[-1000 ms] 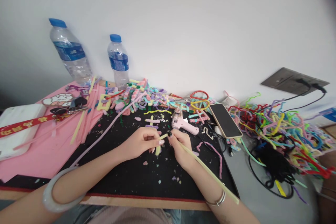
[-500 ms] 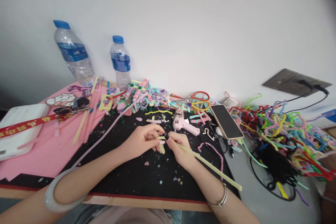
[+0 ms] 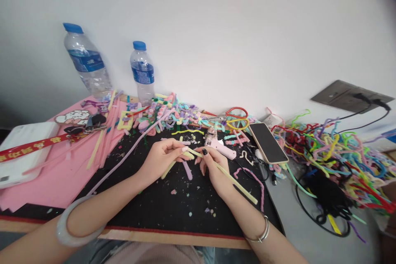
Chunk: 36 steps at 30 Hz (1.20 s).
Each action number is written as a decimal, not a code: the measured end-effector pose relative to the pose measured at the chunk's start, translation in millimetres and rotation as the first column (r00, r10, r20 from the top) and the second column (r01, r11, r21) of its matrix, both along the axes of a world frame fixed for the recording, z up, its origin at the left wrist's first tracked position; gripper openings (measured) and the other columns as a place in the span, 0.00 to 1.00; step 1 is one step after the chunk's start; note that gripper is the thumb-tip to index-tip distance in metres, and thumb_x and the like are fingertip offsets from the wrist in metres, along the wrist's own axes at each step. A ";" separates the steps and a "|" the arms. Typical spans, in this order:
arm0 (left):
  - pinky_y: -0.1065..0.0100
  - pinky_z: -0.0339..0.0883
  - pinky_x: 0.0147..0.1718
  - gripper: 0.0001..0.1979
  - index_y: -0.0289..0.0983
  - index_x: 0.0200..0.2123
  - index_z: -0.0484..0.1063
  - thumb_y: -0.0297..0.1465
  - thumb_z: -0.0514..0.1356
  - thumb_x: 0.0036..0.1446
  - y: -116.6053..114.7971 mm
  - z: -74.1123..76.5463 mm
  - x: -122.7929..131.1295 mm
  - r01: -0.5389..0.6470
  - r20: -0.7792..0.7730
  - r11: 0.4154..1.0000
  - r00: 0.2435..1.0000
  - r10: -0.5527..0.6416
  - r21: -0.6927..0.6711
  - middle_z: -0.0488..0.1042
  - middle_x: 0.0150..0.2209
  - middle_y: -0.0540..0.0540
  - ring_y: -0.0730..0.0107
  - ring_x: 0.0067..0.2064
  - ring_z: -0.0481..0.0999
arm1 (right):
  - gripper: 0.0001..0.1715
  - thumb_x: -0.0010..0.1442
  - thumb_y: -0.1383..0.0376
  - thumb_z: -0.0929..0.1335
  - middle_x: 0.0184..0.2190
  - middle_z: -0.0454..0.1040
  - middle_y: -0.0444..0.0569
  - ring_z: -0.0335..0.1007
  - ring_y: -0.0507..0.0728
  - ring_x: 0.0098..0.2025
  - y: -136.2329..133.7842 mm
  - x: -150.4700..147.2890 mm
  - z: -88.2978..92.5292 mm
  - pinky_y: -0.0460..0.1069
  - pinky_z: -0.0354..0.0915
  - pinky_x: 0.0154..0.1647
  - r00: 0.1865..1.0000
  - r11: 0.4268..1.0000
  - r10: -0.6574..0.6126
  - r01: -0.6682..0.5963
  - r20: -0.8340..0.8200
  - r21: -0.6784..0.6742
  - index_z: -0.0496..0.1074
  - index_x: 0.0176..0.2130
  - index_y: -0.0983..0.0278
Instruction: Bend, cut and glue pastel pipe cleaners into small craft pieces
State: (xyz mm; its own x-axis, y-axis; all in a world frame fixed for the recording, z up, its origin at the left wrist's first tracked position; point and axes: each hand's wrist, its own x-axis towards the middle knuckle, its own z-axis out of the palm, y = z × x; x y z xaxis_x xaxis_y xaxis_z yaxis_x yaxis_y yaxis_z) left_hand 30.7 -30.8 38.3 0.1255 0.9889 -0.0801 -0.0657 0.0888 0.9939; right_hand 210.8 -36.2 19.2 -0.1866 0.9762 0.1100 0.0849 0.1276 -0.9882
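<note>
My left hand and my right hand meet over the black mat, fingers pinched. Together they hold a pale yellow pipe cleaner. Its long end runs down to the right past my right wrist, and a short end hangs below my left fingers. A short pink pipe cleaner piece sits just under the pinch; I cannot tell if it is held. A pink glue gun lies just beyond my right hand.
Two water bottles stand by the wall. A heap of bent pipe cleaner pieces lies at the back, a phone to the right, a big tangle of pipe cleaners beyond. Pink paper and a white box lie left.
Both hands have risen a little away from me. The yellow pipe cleaner has slid left through the pinch, so more hangs below my left hand and its far end is shorter.
</note>
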 end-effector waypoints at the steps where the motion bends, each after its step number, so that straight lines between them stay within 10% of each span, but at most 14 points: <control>1: 0.65 0.76 0.33 0.12 0.33 0.32 0.73 0.37 0.64 0.51 0.4 -1.2 0.3 0.010 0.013 1.000 1.000 -0.010 -0.004 0.81 0.30 0.44 0.61 0.34 0.82 | 0.19 0.62 0.54 0.63 0.22 0.70 0.44 0.60 0.49 0.18 0.4 -0.8 -1.1 0.45 0.58 0.19 0.999 1.000 0.001 -0.002 -0.045 -0.013 0.73 0.39 0.65; 13: 0.65 0.78 0.32 0.14 0.34 0.39 0.75 0.36 0.66 0.50 -1.3 -15.1 1.2 0.023 -0.008 0.999 1.000 -0.023 0.024 0.81 0.36 0.43 0.59 0.36 0.82 | 0.05 0.56 0.65 0.69 0.20 0.73 0.42 0.67 0.50 0.21 2.3 -2.9 -5.3 0.46 0.66 0.24 0.996 0.999 -0.006 0.002 -0.091 -0.043 0.76 0.33 0.64; 36: 0.71 0.76 0.30 0.08 0.36 0.35 0.80 0.32 0.64 0.52 1.7 -22.4 -3.5 0.130 -0.240 0.975 0.967 -0.085 0.180 0.82 0.32 0.47 0.65 0.32 0.81 | 0.12 0.59 0.61 0.66 0.19 0.69 0.41 0.62 0.48 0.18 7.3 1.2 -1.0 0.44 0.60 0.20 0.997 0.992 0.074 -0.074 -0.007 -0.098 0.67 0.26 0.64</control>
